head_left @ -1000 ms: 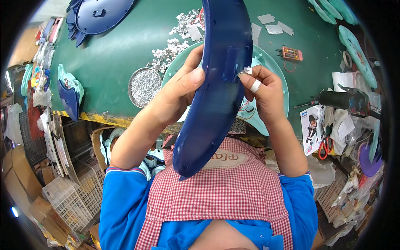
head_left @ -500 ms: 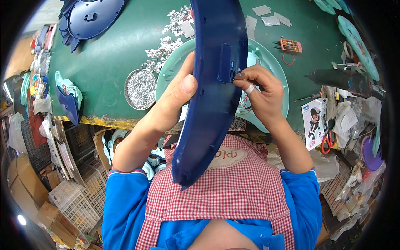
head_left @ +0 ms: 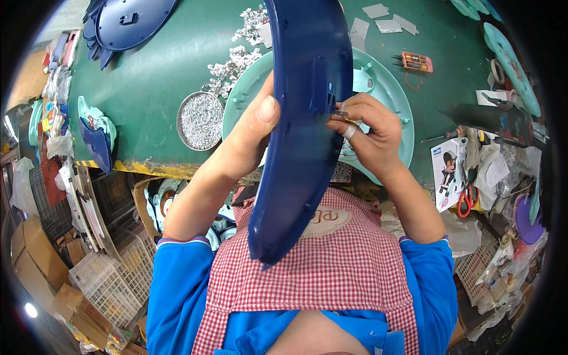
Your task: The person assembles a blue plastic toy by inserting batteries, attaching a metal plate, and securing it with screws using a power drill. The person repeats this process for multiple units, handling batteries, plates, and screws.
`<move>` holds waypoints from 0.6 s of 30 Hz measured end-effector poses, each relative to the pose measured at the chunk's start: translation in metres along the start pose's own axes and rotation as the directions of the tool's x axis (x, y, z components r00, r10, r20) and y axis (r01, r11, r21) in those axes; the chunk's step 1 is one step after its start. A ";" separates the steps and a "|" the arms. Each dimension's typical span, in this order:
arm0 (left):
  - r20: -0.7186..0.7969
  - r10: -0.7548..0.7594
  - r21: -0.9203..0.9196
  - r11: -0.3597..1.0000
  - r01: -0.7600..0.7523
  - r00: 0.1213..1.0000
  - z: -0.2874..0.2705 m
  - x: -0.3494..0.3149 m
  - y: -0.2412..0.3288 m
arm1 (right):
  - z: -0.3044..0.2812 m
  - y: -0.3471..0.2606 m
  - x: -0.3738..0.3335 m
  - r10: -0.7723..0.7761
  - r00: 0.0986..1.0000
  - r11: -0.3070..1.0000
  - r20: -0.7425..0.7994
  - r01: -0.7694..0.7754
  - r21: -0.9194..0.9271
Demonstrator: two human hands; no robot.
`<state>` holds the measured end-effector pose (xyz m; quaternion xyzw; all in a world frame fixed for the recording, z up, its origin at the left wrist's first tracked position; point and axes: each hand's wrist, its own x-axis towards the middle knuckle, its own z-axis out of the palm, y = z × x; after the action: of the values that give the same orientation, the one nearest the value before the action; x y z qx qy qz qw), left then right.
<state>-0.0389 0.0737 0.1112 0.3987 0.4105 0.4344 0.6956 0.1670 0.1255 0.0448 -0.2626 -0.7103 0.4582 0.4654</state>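
Note:
A long curved dark blue plastic panel stands tilted in front of me, its pointed lower end over my apron. My left hand grips its left edge, thumb on the near side and fingers hidden behind. At the raised rectangular housing on the panel, my right hand pinches a small metal piece that looks like a coiled spring contact. White tape wraps one right finger. Beneath the panel lies a round teal plastic part, partly hidden, with thin wires near my right hand.
Left of the teal part stand a round tray of small metal pieces and a pile of metal clips. Flat metal plates, a screwdriver bit set, a dark power tool and red scissors lie to the right.
The panel has turned slightly in my left hand. My right fingers have shifted a little along the housing, and the small metal piece between them now shows more.

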 end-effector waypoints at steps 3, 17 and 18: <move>0.002 0.026 -0.039 0.999 -0.026 1.000 -0.002 0.001 0.000 | -0.003 -0.015 0.002 0.216 0.963 0.968 -0.164 -0.189 0.164; -0.063 0.015 -0.062 0.998 -0.018 0.998 0.008 -0.002 0.007 | -0.002 -0.034 0.013 0.285 0.940 0.959 -0.186 -0.280 0.051; -0.066 0.009 -0.058 0.998 -0.013 0.998 0.009 -0.002 0.007 | -0.005 -0.025 0.014 0.038 0.984 0.981 -0.172 -0.070 -0.183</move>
<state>-0.0337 0.0721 0.1212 0.3660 0.4181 0.4627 0.6907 0.1667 0.1272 0.0736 -0.3623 -0.7014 0.3777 0.4839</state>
